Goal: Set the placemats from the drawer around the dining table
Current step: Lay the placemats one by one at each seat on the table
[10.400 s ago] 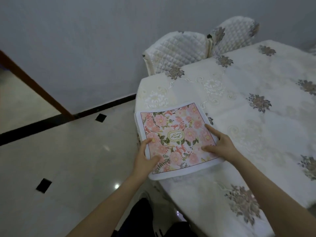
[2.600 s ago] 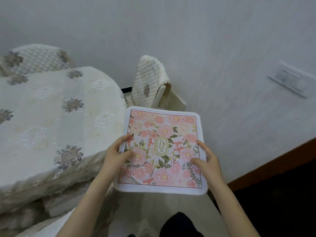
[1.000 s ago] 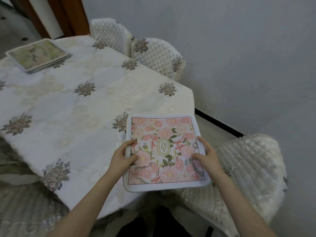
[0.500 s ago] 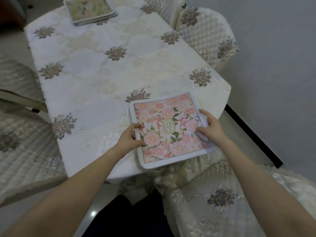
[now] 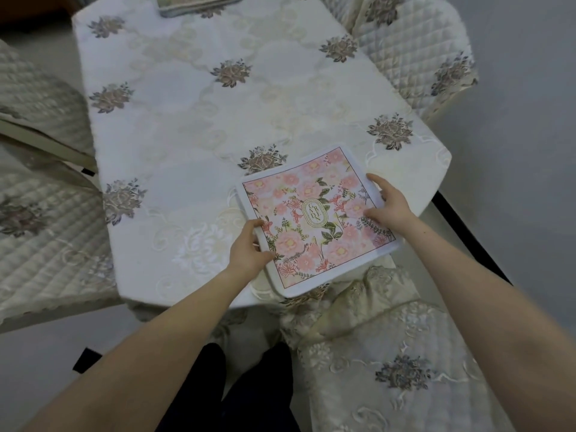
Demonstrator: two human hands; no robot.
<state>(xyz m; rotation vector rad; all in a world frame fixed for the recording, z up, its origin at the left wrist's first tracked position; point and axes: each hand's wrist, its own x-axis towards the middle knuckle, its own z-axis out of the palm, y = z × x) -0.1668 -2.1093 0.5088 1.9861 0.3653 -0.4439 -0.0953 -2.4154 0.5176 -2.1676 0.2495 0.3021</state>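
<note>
Placemat [image 5: 314, 221], pink and floral with a white border and an oval label at its middle, sits at the near right corner of the desk [image 5: 193, 126], turned askew, its near corner hanging past the desk's edge. Left hand [image 5: 247, 249] has its grip closed on the mat's left edge, thumb on top and fingers curled beneath. Right hand [image 5: 389, 205] holds the right edge, thumb and fingers spread over the printed face (whether any fingers reach underneath cannot be told). A second mat [image 5: 196, 3], greenish, lies at the desk's far end, cut off by the frame. Quilted chairs [image 5: 414, 62] stand around the desk.
</note>
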